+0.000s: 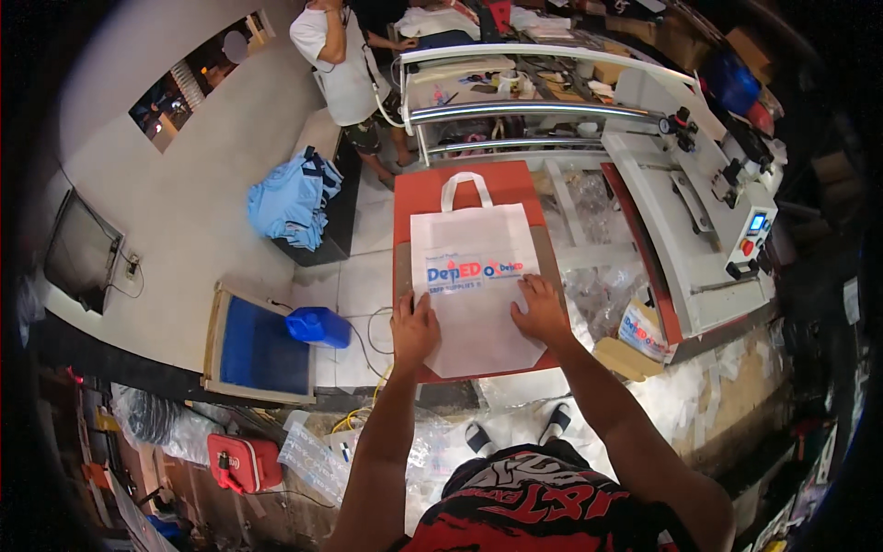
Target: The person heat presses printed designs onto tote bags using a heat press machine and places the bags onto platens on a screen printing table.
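Observation:
A white tote bag [471,322] with red and blue print and a looped handle at its top lies flat on a red-orange platen [409,193] in the middle of the head view. My left hand [414,327] rests on the bag's left side, just below the print, with fingers extended. My right hand [540,308] lies on the bag's right side near the end of the print, fingers spread.
A white press machine [699,248] with control box and rails stands right. Behind, a person in a white shirt [340,87] stands by a cluttered table. Left are blue garments [290,198], a blue jug [317,327], a framed screen [262,342] and a red container [245,460].

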The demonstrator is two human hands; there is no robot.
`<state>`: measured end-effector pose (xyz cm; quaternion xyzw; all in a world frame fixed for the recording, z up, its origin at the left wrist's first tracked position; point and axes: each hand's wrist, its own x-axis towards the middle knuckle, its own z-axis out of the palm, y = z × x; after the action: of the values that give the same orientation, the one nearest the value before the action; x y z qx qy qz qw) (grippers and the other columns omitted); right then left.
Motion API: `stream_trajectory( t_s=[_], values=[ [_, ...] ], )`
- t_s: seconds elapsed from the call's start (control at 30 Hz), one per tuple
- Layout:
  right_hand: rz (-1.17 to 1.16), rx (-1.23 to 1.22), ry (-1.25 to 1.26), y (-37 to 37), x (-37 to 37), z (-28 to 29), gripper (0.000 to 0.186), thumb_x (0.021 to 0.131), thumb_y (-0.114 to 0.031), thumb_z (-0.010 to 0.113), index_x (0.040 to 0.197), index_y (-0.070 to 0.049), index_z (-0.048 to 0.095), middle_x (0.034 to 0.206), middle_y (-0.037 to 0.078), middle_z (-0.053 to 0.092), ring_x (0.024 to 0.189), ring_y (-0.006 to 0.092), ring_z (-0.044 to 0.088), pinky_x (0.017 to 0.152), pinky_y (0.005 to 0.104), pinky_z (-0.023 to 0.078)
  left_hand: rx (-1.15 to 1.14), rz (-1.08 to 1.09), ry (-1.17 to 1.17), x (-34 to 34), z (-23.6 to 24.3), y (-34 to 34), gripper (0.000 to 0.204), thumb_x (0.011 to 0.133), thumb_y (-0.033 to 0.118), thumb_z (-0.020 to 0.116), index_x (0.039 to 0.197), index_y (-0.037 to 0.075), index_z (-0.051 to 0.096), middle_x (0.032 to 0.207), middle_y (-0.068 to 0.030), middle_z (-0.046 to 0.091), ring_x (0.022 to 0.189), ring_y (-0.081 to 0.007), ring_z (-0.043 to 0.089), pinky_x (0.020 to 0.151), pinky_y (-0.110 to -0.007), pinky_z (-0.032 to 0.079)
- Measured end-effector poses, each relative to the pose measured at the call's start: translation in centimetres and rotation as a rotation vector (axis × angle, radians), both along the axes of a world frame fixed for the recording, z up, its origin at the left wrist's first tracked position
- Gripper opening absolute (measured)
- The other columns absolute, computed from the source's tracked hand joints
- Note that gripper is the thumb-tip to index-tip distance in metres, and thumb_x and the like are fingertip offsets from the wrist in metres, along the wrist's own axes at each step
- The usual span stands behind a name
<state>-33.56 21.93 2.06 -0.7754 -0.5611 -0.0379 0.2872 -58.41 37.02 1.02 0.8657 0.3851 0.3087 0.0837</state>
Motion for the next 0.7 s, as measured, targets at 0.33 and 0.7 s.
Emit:
stream_trajectory(
  t_s=[0.33, 0.7],
  values=[
    [-0.051, 0.066, 0.151, -1.2, 0.0, 3.0, 0.049, 0.080, -0.024, 0.066, 0.121, 0.002, 0.056, 0.131, 0.019, 0.051, 0.126, 0.0363, 0.043, 0.105, 0.0466, 0.036, -0.168, -0.025, -0.236, -1.7, 0.1, 0.9, 0.036, 0.090, 0.015, 0.056, 0.124, 0.004, 0.057, 0.130, -0.0226, 0.051, 0.119, -0.0394, 0.049, 0.099, -0.048, 0.041],
    [-0.856, 0.013, -0.448, -25.6, 28.5, 11.8, 0.044, 0.088, -0.026, 0.061, 0.123, -0.001, 0.052, 0.125, 0.021, 0.055, 0.114, 0.0403, 0.052, 0.096, 0.0473, 0.044, -0.170, 0.545, 0.114, -29.1, -11.8, -7.8, 0.042, 0.081, 0.005, 0.054, 0.122, -0.002, 0.054, 0.118, -0.0248, 0.057, 0.118, -0.0426, 0.047, 0.105, -0.053, 0.032]
  ],
)
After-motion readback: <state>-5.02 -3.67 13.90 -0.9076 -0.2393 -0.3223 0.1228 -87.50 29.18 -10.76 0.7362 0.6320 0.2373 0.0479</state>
